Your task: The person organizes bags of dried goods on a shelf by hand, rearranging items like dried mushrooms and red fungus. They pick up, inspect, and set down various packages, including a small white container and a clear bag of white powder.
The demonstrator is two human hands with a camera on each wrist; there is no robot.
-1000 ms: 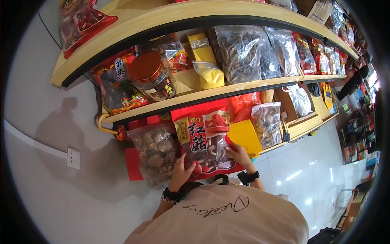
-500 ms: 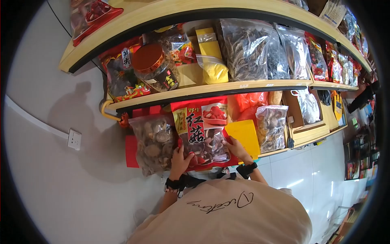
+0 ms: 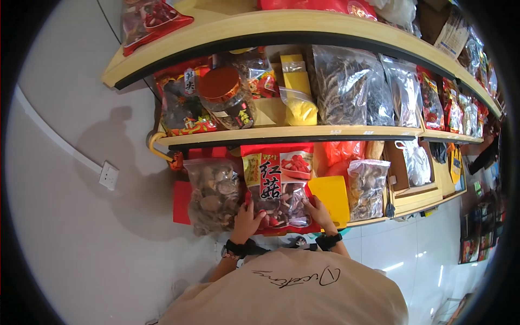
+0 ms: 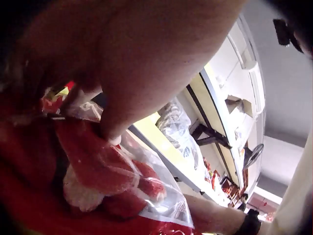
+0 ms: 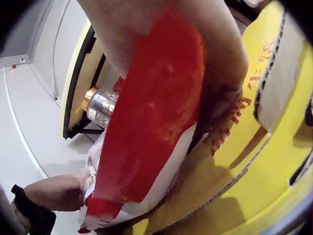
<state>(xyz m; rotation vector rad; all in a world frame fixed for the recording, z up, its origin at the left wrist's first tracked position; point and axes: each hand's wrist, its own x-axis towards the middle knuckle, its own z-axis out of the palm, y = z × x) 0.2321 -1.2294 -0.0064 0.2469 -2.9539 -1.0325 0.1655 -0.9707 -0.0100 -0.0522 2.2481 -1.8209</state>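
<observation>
Left hand [image 3: 247,223] and right hand [image 3: 322,214] pinch red bag [image 3: 284,190], 1 per side.
Risk: glossy plastic may slip if either grip loosens; clear bag [image 3: 211,196] alongside could drag if caught.

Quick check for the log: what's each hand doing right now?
Left hand: holding the red bag, lower left side.
Right hand: holding its lower right side.

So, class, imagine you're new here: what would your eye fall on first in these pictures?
Probably the big red bag near the centre of the head view, gripped low on its sides by the left hand and right hand. Next might come the bright yellow box just to its right, then the jar with its reddish-brown lid, near the left end of the shelf above.
</observation>
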